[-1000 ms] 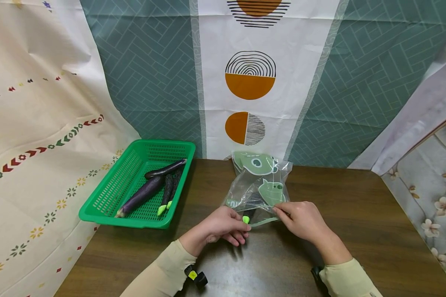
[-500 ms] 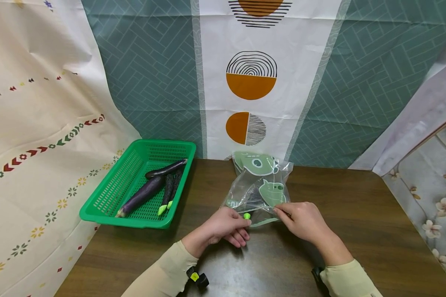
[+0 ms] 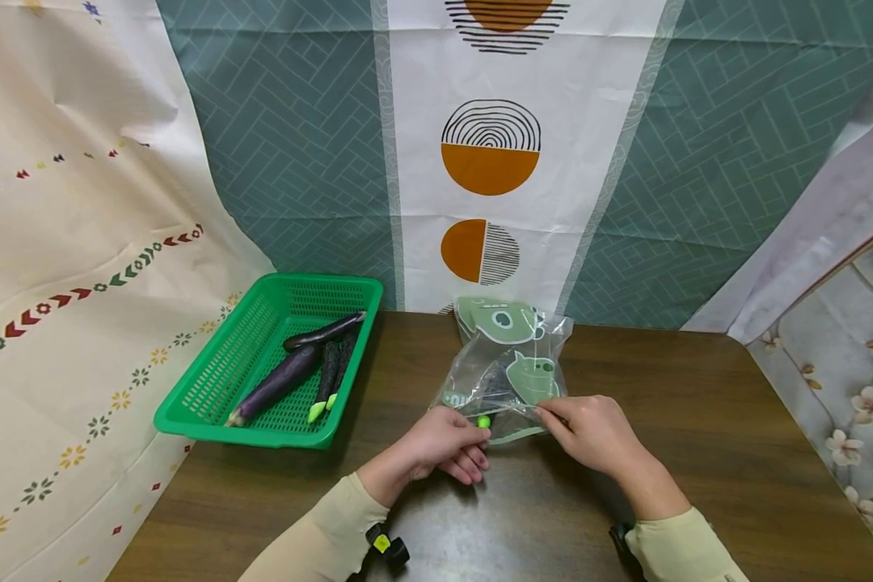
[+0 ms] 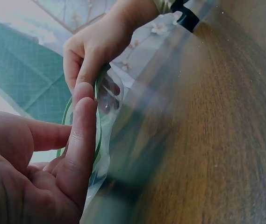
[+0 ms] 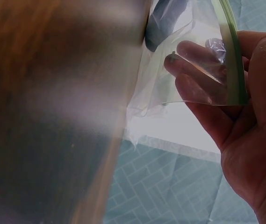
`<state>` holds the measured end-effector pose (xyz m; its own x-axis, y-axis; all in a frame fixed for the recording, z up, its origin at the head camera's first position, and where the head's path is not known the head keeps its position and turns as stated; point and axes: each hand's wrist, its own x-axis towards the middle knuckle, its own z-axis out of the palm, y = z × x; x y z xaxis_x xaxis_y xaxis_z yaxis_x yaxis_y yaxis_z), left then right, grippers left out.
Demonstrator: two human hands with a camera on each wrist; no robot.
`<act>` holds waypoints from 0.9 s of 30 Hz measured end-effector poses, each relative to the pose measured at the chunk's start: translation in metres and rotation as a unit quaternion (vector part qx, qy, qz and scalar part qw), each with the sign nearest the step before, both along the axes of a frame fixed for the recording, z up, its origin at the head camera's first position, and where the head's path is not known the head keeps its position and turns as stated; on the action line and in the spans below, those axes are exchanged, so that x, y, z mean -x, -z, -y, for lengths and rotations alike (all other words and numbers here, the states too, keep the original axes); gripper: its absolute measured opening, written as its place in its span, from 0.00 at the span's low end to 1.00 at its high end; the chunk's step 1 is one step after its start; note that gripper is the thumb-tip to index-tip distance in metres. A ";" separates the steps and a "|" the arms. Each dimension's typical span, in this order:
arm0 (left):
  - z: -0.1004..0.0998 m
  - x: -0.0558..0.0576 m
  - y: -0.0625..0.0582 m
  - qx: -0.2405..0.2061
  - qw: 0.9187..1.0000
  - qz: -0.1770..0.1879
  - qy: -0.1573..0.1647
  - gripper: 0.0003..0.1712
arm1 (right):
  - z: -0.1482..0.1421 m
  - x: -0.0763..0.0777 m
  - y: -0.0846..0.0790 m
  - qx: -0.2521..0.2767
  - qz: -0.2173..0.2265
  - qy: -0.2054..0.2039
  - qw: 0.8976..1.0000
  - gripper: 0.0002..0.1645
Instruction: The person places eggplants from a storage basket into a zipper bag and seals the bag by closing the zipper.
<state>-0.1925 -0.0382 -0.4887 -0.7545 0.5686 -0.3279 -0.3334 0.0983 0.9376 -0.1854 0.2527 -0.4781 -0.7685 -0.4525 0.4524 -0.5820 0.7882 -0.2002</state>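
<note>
A clear zip bag (image 3: 491,380) with green cartoon prints lies on the table, its mouth toward me. In the head view, my left hand (image 3: 444,449) pinches the left side of the mouth between thumb and fingers. The right side is pinched by my right hand (image 3: 592,432); in the right wrist view, several fingers (image 5: 203,88) show through the film behind the green strip (image 5: 233,60). Inside lies a dark, cucumber-like vegetable, its bright green end (image 3: 484,422) near my left thumb. Its dark body is partly hidden by the film.
At the left, a green plastic basket (image 3: 211,432) holds a large eggplant (image 3: 280,384), a slimmer dark eggplant (image 3: 326,331) and two dark bumpy vegetables (image 3: 326,376) with green ends. The wooden table (image 3: 684,388) meets a patterned cloth backdrop (image 3: 298,162) at its far edge.
The vegetable's green end has shifted slightly farther into the bag. My left hand has moved very little; my right hand keeps its hold on the rim.
</note>
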 end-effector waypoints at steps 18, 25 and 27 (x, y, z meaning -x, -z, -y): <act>-0.002 0.003 0.000 -0.048 0.998 0.039 0.013 0.19 | 0.000 0.000 0.000 0.001 0.001 0.002 1.000 0.03; 0.000 0.004 0.001 -0.052 0.997 0.051 0.014 0.20 | 0.000 0.001 0.000 0.002 -0.005 -0.002 1.000 0.03; 0.001 0.004 0.000 -0.053 0.997 0.051 0.012 0.20 | 0.000 0.001 0.000 0.003 -0.004 -0.003 1.000 0.03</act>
